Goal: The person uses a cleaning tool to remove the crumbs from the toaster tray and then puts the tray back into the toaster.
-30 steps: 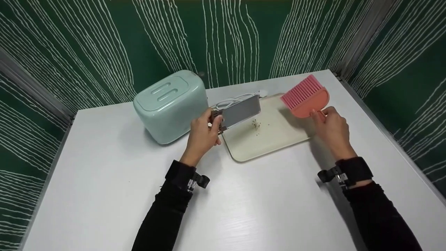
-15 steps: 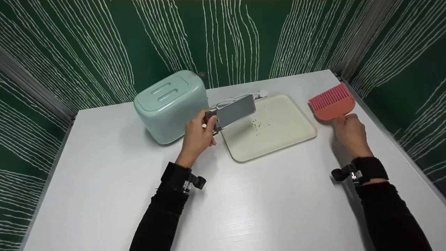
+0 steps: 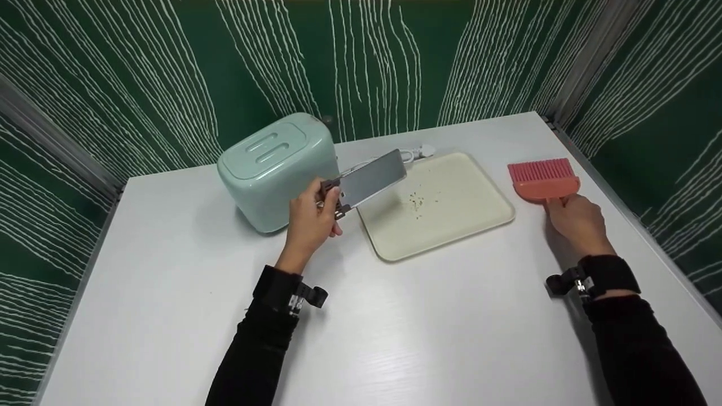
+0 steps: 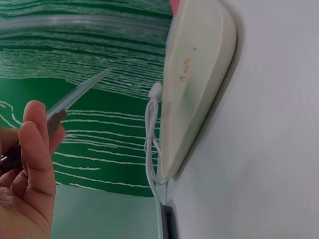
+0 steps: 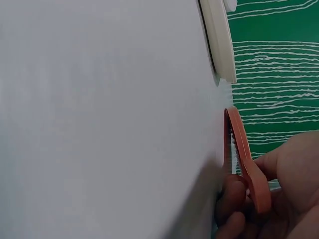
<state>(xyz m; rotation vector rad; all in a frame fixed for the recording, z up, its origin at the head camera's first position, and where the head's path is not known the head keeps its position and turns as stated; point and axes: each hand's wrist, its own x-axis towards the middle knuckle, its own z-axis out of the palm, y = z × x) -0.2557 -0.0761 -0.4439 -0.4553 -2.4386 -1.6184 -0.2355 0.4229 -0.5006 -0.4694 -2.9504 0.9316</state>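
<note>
My left hand [image 3: 313, 220] pinches the brown end of a flat grey crumb tray [image 3: 373, 179], thumb on top. The crumb tray is held tilted in the air, its far end over the left edge of a cream serving tray [image 3: 462, 220]. Small brown crumbs [image 3: 416, 202] lie scattered on the serving tray. To its right, my right hand [image 3: 581, 223] grips the short handle of an orange-red brush [image 3: 544, 183]. In the right wrist view the brush [image 5: 241, 137] is low by the tabletop; whether it touches is unclear. A mint-green toaster [image 3: 279, 175] stands left of the left hand.
A white power cord [image 3: 407, 155] with its plug [image 3: 427, 150] lies behind the serving tray. The white table [image 3: 383, 327] ends at green walls [image 3: 383, 67] with white streaks at the back and sides.
My right hand has carried the brush from above the serving tray's right side rightward and down near the table. My left hand has drawn the crumb tray slightly left, towards me.
</note>
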